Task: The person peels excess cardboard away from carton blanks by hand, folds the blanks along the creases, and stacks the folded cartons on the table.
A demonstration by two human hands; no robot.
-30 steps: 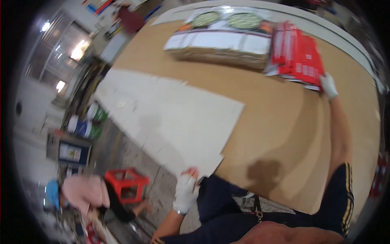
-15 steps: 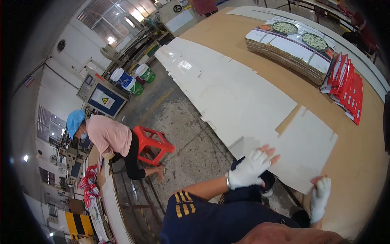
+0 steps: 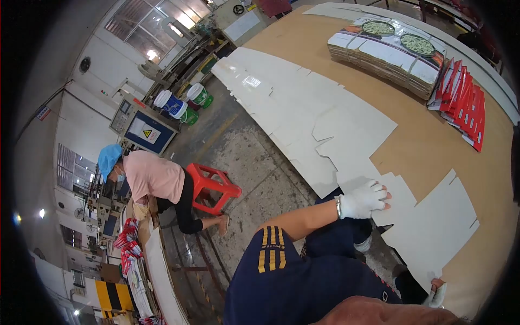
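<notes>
A die-cut white cardboard sheet (image 3: 436, 221) lies at the near end of a row of similar sheets along the table edge. My left hand (image 3: 364, 200), in a white glove with bare fingertips, rests on the white cardboard with its fingers stretched out. Low at the right, my right hand (image 3: 435, 295) is closed at the near corner of the sheet, its fingertips over the edge; most of that hand is cut off by my own body. Further up lie overlapping white cardboard sheets (image 3: 295, 116), with notched edges.
A brown-topped table (image 3: 417, 154) carries a strapped stack of printed cartons (image 3: 379, 67) and fanned red-and-white printed pieces (image 3: 460, 103). At the left, a person in a blue cap (image 3: 154, 176) bends over another bench, beside a red stool (image 3: 214, 187). Buckets (image 3: 176, 105) stand behind.
My left hand has moved right across the cardboard. My right hand has moved down, and the near sheet has shifted right and toward me, exposing notched edges. The view has shifted slightly.
</notes>
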